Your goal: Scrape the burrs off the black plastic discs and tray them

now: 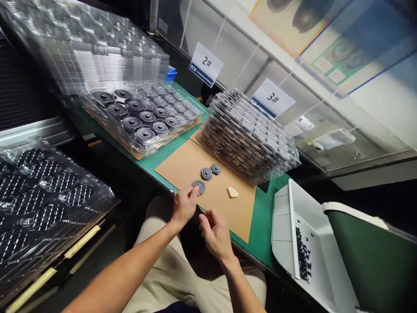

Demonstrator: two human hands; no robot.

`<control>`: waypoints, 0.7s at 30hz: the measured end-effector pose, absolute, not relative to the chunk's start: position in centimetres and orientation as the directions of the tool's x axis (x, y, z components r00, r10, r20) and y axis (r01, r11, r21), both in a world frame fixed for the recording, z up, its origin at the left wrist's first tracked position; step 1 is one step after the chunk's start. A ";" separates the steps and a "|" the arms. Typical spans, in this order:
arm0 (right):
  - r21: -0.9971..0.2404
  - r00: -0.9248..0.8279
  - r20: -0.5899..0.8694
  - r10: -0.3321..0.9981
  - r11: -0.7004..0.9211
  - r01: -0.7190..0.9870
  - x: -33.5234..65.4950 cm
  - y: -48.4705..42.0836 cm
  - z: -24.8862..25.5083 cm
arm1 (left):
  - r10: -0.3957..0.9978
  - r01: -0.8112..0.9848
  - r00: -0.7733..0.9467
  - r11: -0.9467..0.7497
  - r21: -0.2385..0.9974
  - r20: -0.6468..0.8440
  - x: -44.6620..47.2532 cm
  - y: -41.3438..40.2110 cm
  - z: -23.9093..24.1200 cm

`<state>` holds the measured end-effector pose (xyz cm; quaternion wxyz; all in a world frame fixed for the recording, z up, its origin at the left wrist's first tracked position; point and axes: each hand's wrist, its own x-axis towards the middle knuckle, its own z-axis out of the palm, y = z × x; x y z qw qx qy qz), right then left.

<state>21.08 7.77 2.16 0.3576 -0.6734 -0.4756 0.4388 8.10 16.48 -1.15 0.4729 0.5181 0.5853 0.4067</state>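
Pinched fingers of my left hand (185, 204) are on the near edge of a round grey disc (199, 186) with a raised centre, over the near edge of the cardboard sheet (239, 217). Close by, my right hand (215, 232) is held in front of the table edge, fingers curled in toward the thumb; what they hold, if anything, is hidden. Two more discs, a larger one (206, 173) and a smaller one (216, 168), lie side by side on the cardboard. A small cream-coloured wedge-like piece (232, 192) rests to their right.
A clear tray (182, 98) partly filled with dark discs stands back left, before tall stacked plastic trays (110, 65). Another tray stack (249, 139) is behind the cardboard. At right, a white bin (329, 261) holds small black bits. More wrapped trays (48, 195) sit left.
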 end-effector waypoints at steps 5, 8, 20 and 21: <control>-0.927 0.187 -0.360 0.914 -0.373 0.034 22.1 4.8 1.3 | 0.962 0.174 0.254 0.060 0.983 -0.104 8.2 11.9 0.8; -0.910 0.122 -0.408 0.905 -0.394 -0.125 22.9 4.2 1.1 | 0.876 0.037 0.476 0.074 0.997 -0.082 6.7 9.5 1.9; -0.919 0.264 -0.037 0.964 -0.136 0.369 29.8 10.2 1.9 | 0.880 -0.283 0.354 0.425 0.860 -0.319 3.8 7.0 3.7; -0.896 0.289 0.009 0.957 -0.120 0.428 31.4 11.6 1.8 | 0.881 -0.313 0.355 0.428 0.848 -0.313 3.9 7.0 4.1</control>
